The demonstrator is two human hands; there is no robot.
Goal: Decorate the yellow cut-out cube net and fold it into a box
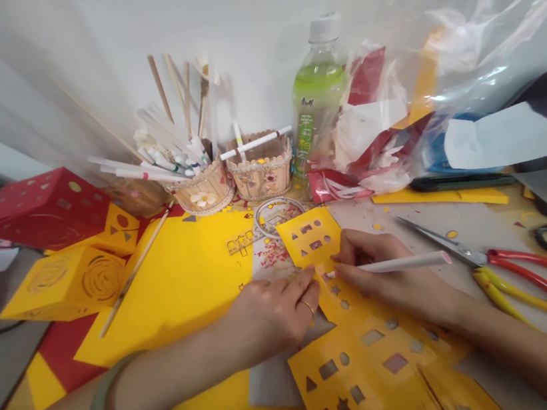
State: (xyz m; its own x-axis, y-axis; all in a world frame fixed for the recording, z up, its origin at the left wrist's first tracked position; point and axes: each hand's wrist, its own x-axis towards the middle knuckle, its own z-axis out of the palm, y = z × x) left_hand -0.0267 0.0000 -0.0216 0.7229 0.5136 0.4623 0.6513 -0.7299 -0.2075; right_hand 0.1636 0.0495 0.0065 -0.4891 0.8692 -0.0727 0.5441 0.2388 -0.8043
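Note:
A slim white marker pen point(402, 263) with a pinkish end is pinched in my right hand point(388, 270). Its tip meets a yellow card point(323, 220) that has rows of small cut-out shapes. My left hand point(277, 309), with a ring on one finger, rests palm down on the card's left edge, fingers stretched toward the pen tip and holding nothing. Nearer me, more of the yellow cut-out card point(335, 385) shows circles, a star, a triangle and squares. Under my left forearm lies a large plain yellow sheet point(186, 270).
Large scissors point(482, 258) with red and yellow handles lie at right. Behind stand two small wooden baskets point(204, 190) of pens and sticks, a roll of tape point(279, 214) and a green drink bottle point(315, 85). Red point(47, 208) and yellow point(66, 279) paper boxes sit left; plastic bags point(455, 19) crowd the right.

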